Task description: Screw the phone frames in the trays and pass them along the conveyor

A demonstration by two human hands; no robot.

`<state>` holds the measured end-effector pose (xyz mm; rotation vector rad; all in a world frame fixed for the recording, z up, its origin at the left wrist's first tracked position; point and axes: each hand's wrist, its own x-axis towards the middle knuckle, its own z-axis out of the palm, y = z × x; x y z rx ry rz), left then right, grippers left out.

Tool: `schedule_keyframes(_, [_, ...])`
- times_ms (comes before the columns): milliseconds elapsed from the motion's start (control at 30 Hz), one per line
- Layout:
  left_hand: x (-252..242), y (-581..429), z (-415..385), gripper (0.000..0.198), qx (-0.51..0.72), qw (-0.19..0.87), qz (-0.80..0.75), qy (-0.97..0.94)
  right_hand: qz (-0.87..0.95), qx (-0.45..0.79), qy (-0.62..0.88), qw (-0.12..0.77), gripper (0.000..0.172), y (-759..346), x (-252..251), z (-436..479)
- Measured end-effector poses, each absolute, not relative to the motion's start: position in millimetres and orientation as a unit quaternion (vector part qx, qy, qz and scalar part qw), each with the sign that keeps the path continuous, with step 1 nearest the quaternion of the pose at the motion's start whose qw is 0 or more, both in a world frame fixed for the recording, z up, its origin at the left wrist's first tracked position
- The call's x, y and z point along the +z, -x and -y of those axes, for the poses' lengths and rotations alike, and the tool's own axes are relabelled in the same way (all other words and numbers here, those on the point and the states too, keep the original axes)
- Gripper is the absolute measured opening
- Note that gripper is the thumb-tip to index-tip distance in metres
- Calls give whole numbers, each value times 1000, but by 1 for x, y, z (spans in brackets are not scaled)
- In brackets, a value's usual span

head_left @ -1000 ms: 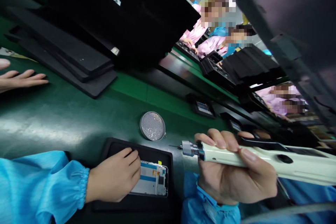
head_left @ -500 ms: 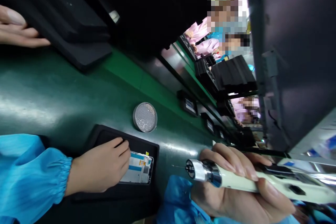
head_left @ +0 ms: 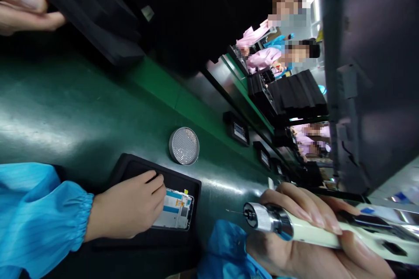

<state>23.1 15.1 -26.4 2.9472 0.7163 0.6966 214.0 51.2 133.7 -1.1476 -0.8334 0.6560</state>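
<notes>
My left hand (head_left: 131, 205), in a blue sleeve, lies over a phone frame (head_left: 173, 218) with its fingers bent and close together, gripping it. The frame shows blue strips, a small orange flex part and a yellow tab; my hand covers its left part. It lies in a black tray (head_left: 183, 174). My right hand (head_left: 314, 235) is wrapped around a cream electric screwdriver (head_left: 314, 231) with a silver collar. Its thin bit points left, above the bench and apart from the phone frame. Beyond the tray stands a round dish (head_left: 184, 146) of small shiny screws.
At upper left, another person's hand (head_left: 29, 6) touches stacked black trays (head_left: 108, 39). Phone trays (head_left: 238, 128) line the far side of the green bench (head_left: 98, 109). More stacked black trays (head_left: 296, 96) and people in pink stand beyond. A dark panel (head_left: 376, 74) borders the right.
The screwdriver in my right hand has shifted right and slightly down, away from the phone frame. My left hand stays on the frame. The other person's hand and the black trays have moved up.
</notes>
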Motion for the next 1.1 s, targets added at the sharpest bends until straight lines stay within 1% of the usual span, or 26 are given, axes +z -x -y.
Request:
schedule_keyframes(67, [-27,-23,-15,37,218,13,-228,-949,373,298,521,708,20,-215,134,-51])
schedule_keyframes(133, [-22,-23,-17,34,220,37,-231,-947,358,296,532,708,19,-215,134,-50])
schedule_keyframes(200, [-11,-23,-19,28,242,107,-254,-930,348,301,530,712,18,-216,133,-49])
schedule_keyframes(300, [15,-26,-25,24,315,218,-288,-877,345,335,502,719,21,-220,129,-48])
schedule_keyframes(367, [32,-31,-29,25,363,248,-288,-851,340,373,477,719,23,-224,125,-48])
schedule_keyframes(433, [46,-37,-31,24,385,285,-287,-829,338,407,450,719,24,-228,123,-48])
schedule_keyframes(500, [56,-43,-34,21,376,367,-301,-796,346,439,420,715,25,-230,123,-48])
schedule_keyframes(600, [70,-48,-37,13,330,504,-329,-728,337,481,376,716,23,-231,125,-46])
schedule_keyframes(667, [77,-49,-40,8,306,553,-338,-698,315,500,352,726,22,-230,126,-45])
schedule_keyframes(767, [82,-49,-42,5,289,573,-348,-684,305,509,336,731,22,-231,125,-44])
schedule_keyframes(1100, [77,-48,-42,7,294,583,-355,-669,323,516,320,726,22,-232,123,-46])
